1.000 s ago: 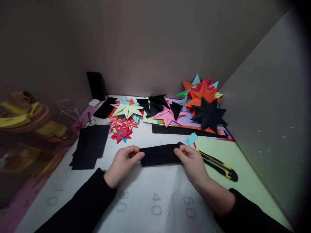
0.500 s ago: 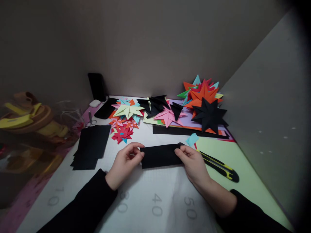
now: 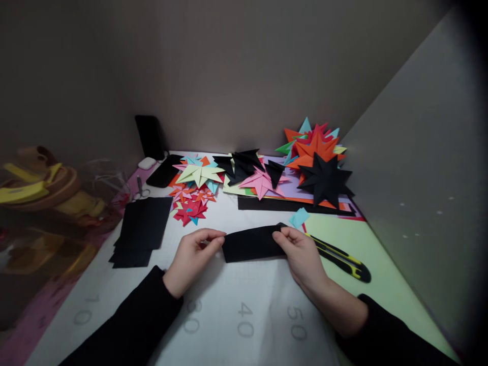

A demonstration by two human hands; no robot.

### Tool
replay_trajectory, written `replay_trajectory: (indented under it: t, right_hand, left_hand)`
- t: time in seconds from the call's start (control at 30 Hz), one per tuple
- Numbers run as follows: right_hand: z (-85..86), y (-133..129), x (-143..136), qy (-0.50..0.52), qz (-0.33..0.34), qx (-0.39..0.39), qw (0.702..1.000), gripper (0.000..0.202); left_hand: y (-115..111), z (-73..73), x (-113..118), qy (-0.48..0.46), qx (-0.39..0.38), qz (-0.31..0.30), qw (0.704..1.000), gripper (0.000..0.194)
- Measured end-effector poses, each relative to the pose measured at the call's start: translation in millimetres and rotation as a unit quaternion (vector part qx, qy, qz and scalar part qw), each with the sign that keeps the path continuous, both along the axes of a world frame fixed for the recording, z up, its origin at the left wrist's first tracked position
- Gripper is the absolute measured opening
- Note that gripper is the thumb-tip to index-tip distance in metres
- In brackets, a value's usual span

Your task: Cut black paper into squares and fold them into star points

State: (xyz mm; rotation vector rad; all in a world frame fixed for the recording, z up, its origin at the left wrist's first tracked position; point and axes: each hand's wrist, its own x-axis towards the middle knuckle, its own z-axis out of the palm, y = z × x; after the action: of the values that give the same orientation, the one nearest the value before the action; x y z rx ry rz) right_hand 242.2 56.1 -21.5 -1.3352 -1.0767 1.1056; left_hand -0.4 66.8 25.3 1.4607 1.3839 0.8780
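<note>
A black paper rectangle [image 3: 251,245] is stretched between my two hands, above the white numbered mat [image 3: 213,325]. My left hand [image 3: 195,256] pinches its upper left corner between thumb and index finger. At the right end, my right hand [image 3: 305,256] grips the paper with the thumb on top; some of its fingers are hidden behind. A stack of black paper sheets [image 3: 147,223] lies to the left. Beyond the hands are black folded pieces [image 3: 244,165] and a pink paper star [image 3: 262,182].
The yellow and black cutter [image 3: 341,259] lies just right of my right hand, near small blue paper pieces [image 3: 299,217]. Colourful paper stars [image 3: 318,147] and a black star [image 3: 327,179] stand at the back right. Scissors [image 3: 142,189] and a phone [image 3: 163,172] lie back left.
The paper's left edge has tilted and its upper edge bows slightly. My left fingertips have shifted to its upper corner. The whole view has shifted a little.
</note>
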Motion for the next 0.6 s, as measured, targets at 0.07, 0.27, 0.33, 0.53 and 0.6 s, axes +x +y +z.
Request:
replay_trajectory:
  t: [0.07,0.27,0.33,0.53,0.6]
  right_hand:
    - [-0.6,-0.4,0.3,-0.001,0.006,-0.003,1.000,0.031]
    - [-0.6,-0.4,-0.1,-0.013,0.030,-0.015,0.999,0.031]
    - [3.3,0.7,-0.7,-0.038,0.047,-0.026,0.998,0.031]
    - [17.9,2.1,-3.8,-0.278,0.130,0.066,0.949,0.023]
    - [17.6,1.1,-4.9,-0.353,0.143,0.100,0.919,0.022]
  left_hand:
    - [1.2,1.4,-0.8,-0.001,-0.021,0.009,1.000,0.020]
    - [5.2,4.6,-3.9,-0.018,-0.065,0.023,0.997,0.024]
    - [7.7,3.8,-8.0,-0.022,-0.069,0.024,0.997,0.026]
    - [17.5,-5.1,-25.1,0.020,-0.090,-0.021,0.996,0.023]
    - [19.2,-10.1,-26.8,0.048,-0.080,-0.036,0.995,0.020]
